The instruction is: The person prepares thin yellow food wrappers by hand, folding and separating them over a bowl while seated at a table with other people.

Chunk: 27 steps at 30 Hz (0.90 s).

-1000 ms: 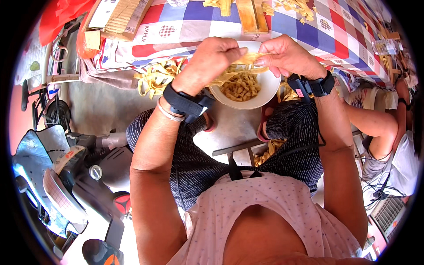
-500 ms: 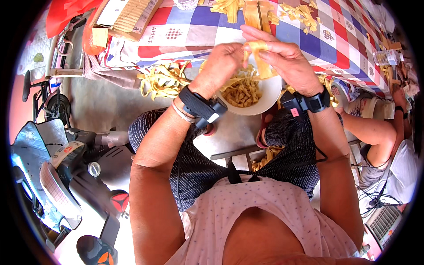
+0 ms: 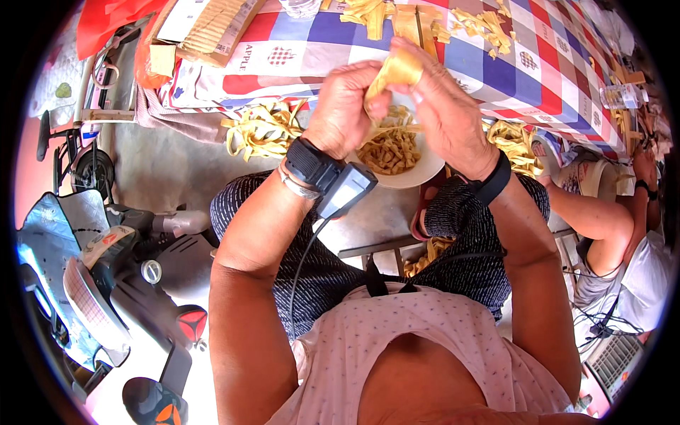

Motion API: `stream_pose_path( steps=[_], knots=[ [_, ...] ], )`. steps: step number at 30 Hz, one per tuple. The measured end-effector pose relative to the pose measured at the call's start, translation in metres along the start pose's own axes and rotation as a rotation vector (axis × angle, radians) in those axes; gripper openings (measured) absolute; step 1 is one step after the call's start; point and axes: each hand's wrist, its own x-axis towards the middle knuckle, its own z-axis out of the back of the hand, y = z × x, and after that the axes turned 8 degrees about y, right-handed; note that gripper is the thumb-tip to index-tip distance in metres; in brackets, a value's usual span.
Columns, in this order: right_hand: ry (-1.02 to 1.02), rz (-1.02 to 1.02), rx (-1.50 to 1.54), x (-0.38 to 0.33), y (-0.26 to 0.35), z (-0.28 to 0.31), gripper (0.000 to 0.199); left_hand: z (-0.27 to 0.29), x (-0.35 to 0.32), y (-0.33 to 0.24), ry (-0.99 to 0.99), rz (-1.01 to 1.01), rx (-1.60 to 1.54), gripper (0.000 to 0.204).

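A flat yellow strip (image 3: 398,69), bent over on itself, is held up between my two hands in front of the table edge. My left hand (image 3: 341,106) is closed with its fingertips on the strip's left end. On the other side, my right hand (image 3: 448,117) grips the strip between thumb and fingers. The strip's material is not clear. Below the hands sits a white bowl (image 3: 427,168), partly hidden by them. Small folded yellow pieces (image 3: 389,152) fill part of it.
A checked cloth covers the table (image 3: 340,53), with yellow strips (image 3: 366,13) and a cardboard box (image 3: 205,32) on top. Bundled strips (image 3: 262,131) lie left of the bowl, others (image 3: 516,145) to its right. A motor scooter (image 3: 134,283) stands left; another person's arm (image 3: 591,212) shows right.
Both hands have turned, and the strip is now folded over higher between them. My right hand has shifted slightly down and left, its wrist turned.
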Motion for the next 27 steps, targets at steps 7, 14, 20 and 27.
stream_pose_path(
  steps=[7,14,20,27],
  knots=[
    [-0.034,-0.422,0.568,0.008,-0.018,0.025,0.022,-0.027,0.001,-0.010,-0.091,-0.220,0.572,0.013],
    [0.279,-0.607,0.778,0.013,-0.035,0.050,0.020,-0.006,0.006,-0.001,0.023,-0.274,0.853,0.017],
    [0.282,-0.614,0.643,0.006,-0.054,0.040,0.016,0.002,0.012,-0.006,0.145,-0.296,1.193,0.013],
    [0.372,-0.721,0.607,0.006,-0.049,0.036,0.011,0.003,0.015,-0.006,0.084,-0.171,1.242,0.004]
  ],
)
